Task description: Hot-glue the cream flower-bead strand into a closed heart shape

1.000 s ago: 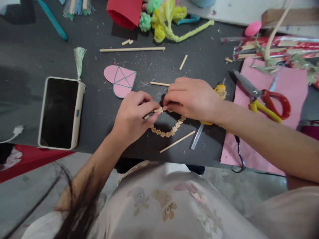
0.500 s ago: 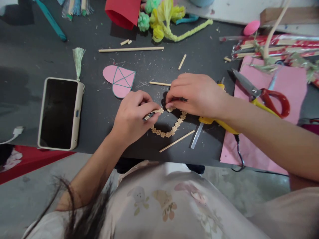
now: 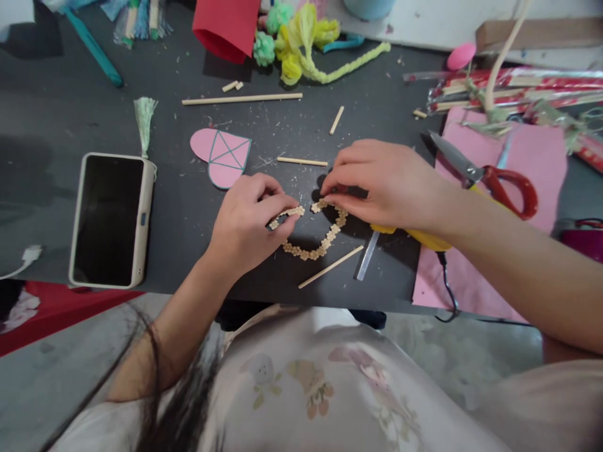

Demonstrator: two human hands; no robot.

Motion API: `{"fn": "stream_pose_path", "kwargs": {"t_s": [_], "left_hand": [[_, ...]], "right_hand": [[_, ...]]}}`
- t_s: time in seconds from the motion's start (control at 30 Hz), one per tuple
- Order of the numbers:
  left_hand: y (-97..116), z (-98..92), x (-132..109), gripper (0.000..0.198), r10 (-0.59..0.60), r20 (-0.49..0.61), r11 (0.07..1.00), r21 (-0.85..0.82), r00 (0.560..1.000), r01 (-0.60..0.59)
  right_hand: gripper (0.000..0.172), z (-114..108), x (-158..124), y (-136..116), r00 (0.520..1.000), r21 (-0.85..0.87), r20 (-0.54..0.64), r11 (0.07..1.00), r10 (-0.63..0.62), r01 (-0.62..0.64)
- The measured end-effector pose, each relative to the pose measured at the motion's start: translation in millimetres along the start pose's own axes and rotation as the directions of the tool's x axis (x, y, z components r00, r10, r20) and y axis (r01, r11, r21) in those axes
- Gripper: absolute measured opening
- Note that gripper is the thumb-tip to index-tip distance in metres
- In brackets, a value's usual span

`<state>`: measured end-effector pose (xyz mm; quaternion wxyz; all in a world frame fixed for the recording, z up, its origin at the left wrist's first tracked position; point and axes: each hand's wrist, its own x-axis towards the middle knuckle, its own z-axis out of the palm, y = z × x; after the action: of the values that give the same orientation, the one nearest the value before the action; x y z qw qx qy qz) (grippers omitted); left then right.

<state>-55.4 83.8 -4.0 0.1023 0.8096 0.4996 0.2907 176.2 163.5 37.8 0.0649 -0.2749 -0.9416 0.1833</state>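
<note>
A chain of small pale wooden flower shapes curves in an open heart-like outline on the dark table. My left hand pinches its left end between thumb and fingers. At the right end, my right hand has thumb and fingertips closed on the chain. A small gap separates the two ends. Just below the chain lies a thin wooden stick, and another stick lies above it. Partly under my right hand is a yellow glue gun, with a clear glue stick beside it.
A pink paper heart with drawn lines lies left of centre. The phone is further left. On the right, red-handled scissors rest on pink paper. Yellow and green yarn pieces and a red paper roll stand at the back.
My right hand has shifted slightly, uncovering more of the chain's right end and the stick above it. The left hand keeps its pinch. The whole view has moved a little.
</note>
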Motion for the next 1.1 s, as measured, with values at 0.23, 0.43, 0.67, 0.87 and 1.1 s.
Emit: {"fn": "stream_pose_path", "kwargs": {"t_s": [0.23,0.43,0.67,0.87,1.1], "left_hand": [[1.2,0.1,0.4,0.01,-0.007,0.023,0.998,0.064,1.0,0.005],[1.7,1.5,0.6,0.009,-0.012,0.017,0.998,0.063,1.0,0.01],[2.2,3.3,0.6,0.008,0.007,-0.006,0.997,0.076,1.0,-0.007],[5.0,2.3,1.0,0.008,0.004,0.027,0.99,0.139,1.0,-0.007],[6.2,1.4,1.0,0.009,0.017,0.038,0.988,0.155,0.999,-0.023]], "right_hand": [[0.024,12.9,-4.3,-4.9,1.0,-0.04,0.012,0.999,-0.019,0.019],[0.021,17.5,-1.4,-8.0,1.0,-0.019,-0.012,1.0,-0.022,0.021],[0.02,20.5,0.6,-9.5,0.999,-0.013,-0.03,1.0,-0.016,0.015],[0.019,22.9,0.2,-8.8,0.998,-0.01,-0.06,1.0,-0.03,0.029],[0.019,24.9,0.9,-9.0,0.997,-0.028,-0.062,0.999,-0.043,0.041]]}}
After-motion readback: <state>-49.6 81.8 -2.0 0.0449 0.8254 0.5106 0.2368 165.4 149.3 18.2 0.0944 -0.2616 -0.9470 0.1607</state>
